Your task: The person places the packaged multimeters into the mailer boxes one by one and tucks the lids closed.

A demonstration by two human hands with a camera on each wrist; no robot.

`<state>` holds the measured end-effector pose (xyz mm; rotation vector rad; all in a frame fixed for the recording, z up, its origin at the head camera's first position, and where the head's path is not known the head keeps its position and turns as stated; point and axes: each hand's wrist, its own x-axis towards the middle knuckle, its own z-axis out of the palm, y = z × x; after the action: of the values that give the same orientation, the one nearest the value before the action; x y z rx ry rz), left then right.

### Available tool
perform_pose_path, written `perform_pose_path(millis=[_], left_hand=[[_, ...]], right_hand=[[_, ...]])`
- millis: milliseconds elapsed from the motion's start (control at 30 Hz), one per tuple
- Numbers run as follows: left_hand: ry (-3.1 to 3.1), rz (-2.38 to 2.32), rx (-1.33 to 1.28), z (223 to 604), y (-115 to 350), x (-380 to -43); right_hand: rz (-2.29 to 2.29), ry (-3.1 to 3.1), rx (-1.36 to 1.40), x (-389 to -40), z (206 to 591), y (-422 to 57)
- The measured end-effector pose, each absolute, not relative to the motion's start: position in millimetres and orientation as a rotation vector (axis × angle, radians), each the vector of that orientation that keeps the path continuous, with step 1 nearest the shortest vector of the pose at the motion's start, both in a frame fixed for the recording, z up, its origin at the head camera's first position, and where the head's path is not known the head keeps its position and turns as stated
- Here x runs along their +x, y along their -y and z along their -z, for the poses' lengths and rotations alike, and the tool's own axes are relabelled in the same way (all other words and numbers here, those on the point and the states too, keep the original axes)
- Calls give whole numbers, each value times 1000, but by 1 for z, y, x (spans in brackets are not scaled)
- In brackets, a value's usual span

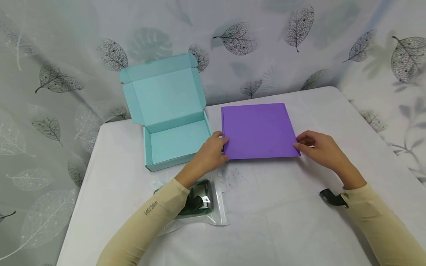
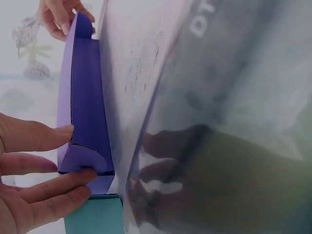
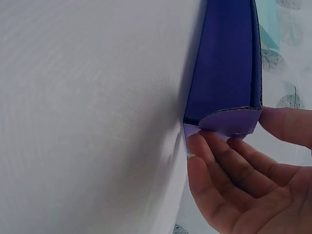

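A purple cardboard box lies on the table with its lid down and its front side facing me. My left hand holds its front left corner. In the left wrist view the thumb rests on the lid's edge, and the fingers touch the rounded side flap. At the front right corner, my right hand pinches the box, thumb at the lid. Its curled fingers lie against the side flap in the right wrist view. Both wrist views look into the box's open front, where a dark purple inside shows.
A turquoise box stands open at the back left, lid raised, left of the purple box. Under my left forearm lies a clear plastic bag with dark green contents. A black curved piece sits by my right cuff. Leaf-patterned curtains hang behind the white-covered table.
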<state>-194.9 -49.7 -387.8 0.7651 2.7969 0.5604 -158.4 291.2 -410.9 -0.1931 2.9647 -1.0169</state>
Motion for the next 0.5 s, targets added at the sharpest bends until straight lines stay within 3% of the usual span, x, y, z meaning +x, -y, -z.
perform_pose_path(millis=[500], left_hand=[[-2758,-543,787,387,52,-199]], right_hand=[[1044,-2841,-156,-161,406,-289]])
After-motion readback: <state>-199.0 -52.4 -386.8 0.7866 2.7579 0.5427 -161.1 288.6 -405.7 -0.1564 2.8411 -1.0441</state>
